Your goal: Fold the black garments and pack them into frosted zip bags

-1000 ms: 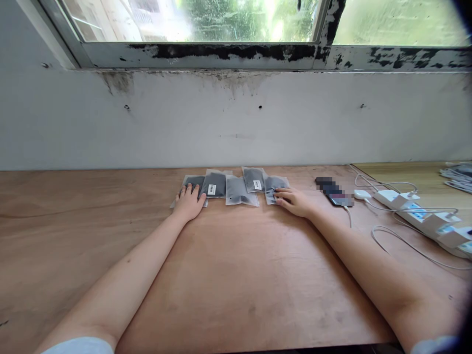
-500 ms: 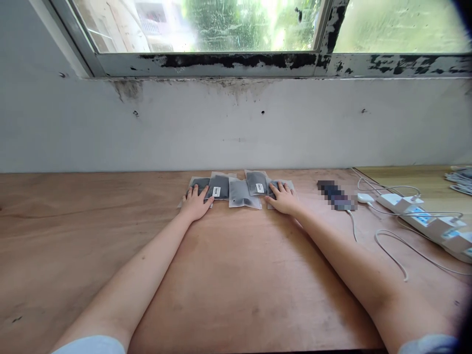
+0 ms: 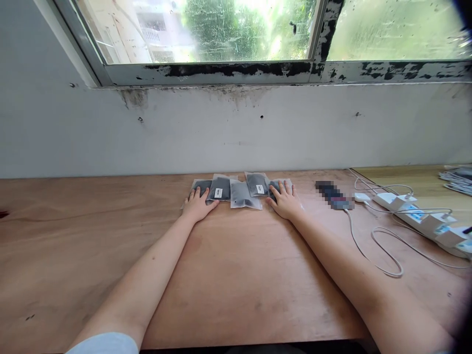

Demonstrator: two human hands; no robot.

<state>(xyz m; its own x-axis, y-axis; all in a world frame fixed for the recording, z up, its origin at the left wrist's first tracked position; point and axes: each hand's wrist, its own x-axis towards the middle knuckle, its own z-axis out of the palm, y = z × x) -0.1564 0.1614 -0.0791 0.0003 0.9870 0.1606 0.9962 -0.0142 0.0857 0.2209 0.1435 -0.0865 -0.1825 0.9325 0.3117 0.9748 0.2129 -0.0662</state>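
Note:
Several thin grey packets in clear wrapping lie in an overlapping row near the wall. My left hand (image 3: 198,206) rests with fingers spread on the leftmost packet (image 3: 201,184), its thumb at the lower edge of a labelled packet (image 3: 220,186). In the middle is a packet without a visible label (image 3: 243,194), and right of it another labelled packet (image 3: 256,184). My right hand (image 3: 286,201) lies flat, fingers apart, over the rightmost packet (image 3: 274,184). Both hands cover part of the packets under them.
On the wooden table (image 3: 206,290), a pixelated dark object (image 3: 334,195) with a white cable lies right of my right hand. Farther right are a white power strip (image 3: 424,221) with plugs and looping cables, and a stack of flat items (image 3: 457,179).
The view has shifted slightly. The fingers of my right hand are spread a little wider, and my left hand's fingers also look more spread. The packets keep their row.

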